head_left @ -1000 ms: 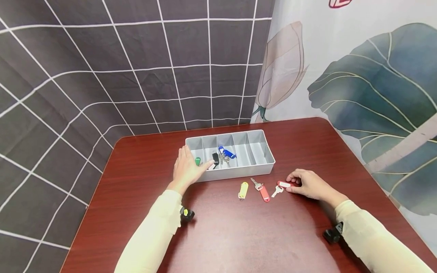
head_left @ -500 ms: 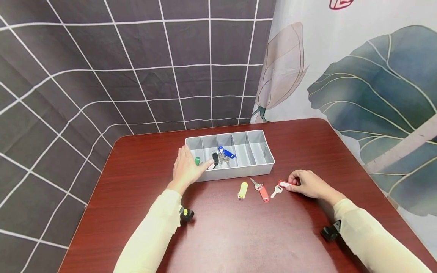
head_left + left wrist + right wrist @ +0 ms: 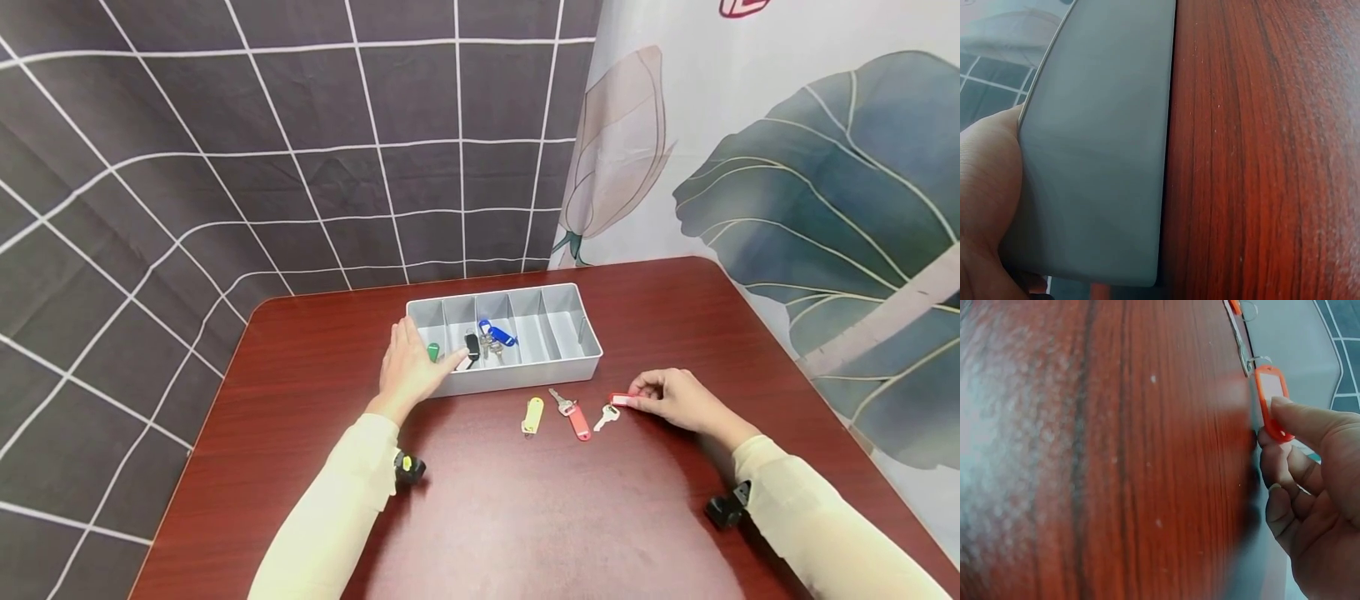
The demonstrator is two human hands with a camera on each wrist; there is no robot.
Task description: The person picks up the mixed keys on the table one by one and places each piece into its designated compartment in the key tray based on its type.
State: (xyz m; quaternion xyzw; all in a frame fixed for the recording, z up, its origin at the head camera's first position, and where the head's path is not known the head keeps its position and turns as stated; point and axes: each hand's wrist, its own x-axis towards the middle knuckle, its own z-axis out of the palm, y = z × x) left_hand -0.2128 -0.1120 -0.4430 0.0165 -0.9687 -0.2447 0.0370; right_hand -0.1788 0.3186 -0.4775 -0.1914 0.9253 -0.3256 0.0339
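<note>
In the head view my left hand grips the near left corner of a grey compartment tray, thumb over the front rim and fingers along the left end. The left wrist view shows the tray's plain front wall beside the hand. To the right of the tray, my right hand pinches a red key tag between thumb and fingers. A silver key hangs from the tag's ring, low over the table. Left of it lie another red key tag with a key and a yellow key tag.
Inside the tray, a green tag is in the leftmost compartment, a black tag in the second, and blue tags with keys in the third. The brown table meets a dark grid-patterned curtain behind.
My right hand's fingers have closed on the red key tag, and the tag has tilted up slightly. The left hand stays on the tray.
</note>
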